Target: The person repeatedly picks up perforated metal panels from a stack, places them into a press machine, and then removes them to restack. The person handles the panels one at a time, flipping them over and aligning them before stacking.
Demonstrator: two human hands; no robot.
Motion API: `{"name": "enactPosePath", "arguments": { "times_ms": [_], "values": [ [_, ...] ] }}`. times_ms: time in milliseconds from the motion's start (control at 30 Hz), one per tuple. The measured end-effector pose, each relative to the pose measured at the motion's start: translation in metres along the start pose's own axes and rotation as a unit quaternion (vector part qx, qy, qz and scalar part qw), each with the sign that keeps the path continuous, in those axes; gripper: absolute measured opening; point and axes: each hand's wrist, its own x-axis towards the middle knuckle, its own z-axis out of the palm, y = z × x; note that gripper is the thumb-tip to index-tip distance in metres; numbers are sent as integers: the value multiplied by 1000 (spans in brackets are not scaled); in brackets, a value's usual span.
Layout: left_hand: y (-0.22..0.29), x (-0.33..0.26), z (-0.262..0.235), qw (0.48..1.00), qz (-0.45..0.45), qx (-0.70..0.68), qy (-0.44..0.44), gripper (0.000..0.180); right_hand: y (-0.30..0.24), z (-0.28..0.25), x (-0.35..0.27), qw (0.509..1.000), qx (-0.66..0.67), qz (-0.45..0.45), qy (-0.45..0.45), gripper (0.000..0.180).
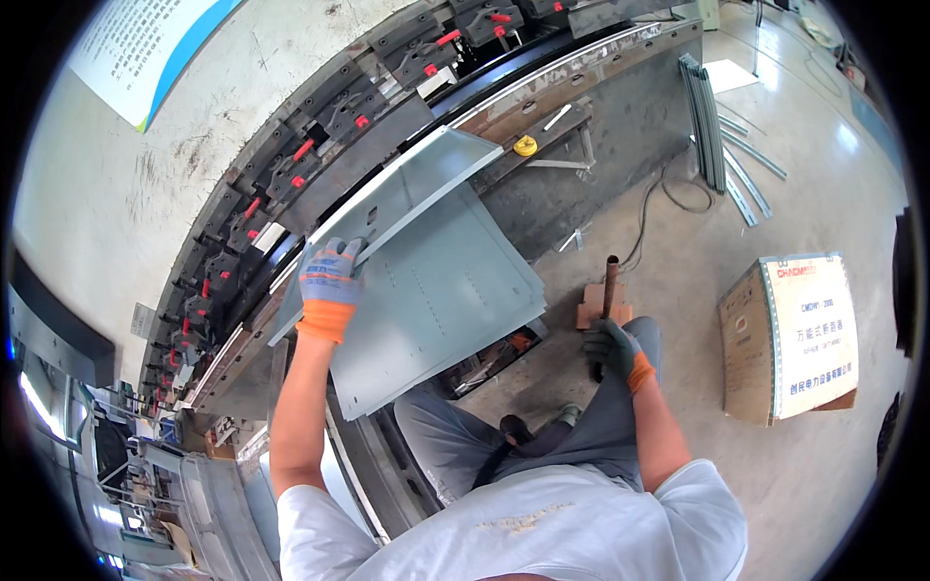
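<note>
My left hand point(331, 281), in a grey and orange glove, grips the near edge of a bent sheet-metal panel point(412, 189). The panel is light grey, has a raised flange and small cut-outs, and tilts up against the machine. Beneath it lie flat grey metal sheets point(446, 290) with rows of small holes, slightly fanned out. By my right knee, my right hand point(612, 349), in a dark glove with an orange cuff, is closed around the lower part of a rusty brown tube point(610, 286). The tube stands nearly upright; its lower end is partly hidden by the hand.
A long bending machine point(363, 121) with red-handled clamps runs across the far left. A yellow tape measure point(525, 146) sits on its bracket. Metal strips point(702, 126) lean at the far right, near a black cable point(668, 198). A cardboard box point(746, 339) stands on the right.
</note>
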Motion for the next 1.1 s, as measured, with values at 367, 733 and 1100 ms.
{"name": "enactPosePath", "arguments": {
  "times_ms": [367,733,1100],
  "values": [
    [-61,-127,-51,999,-52,6,-15,59,4,16,-6,1000,5,11,-23,45],
    [-41,-370,-96,965,-263,-6,3,35,23,17,5,983,-77,124,-110,56],
    [-94,-566,-108,722,-673,-112,114,35,84,17,61,887,-414,-10,-206,34]
  ]
}}
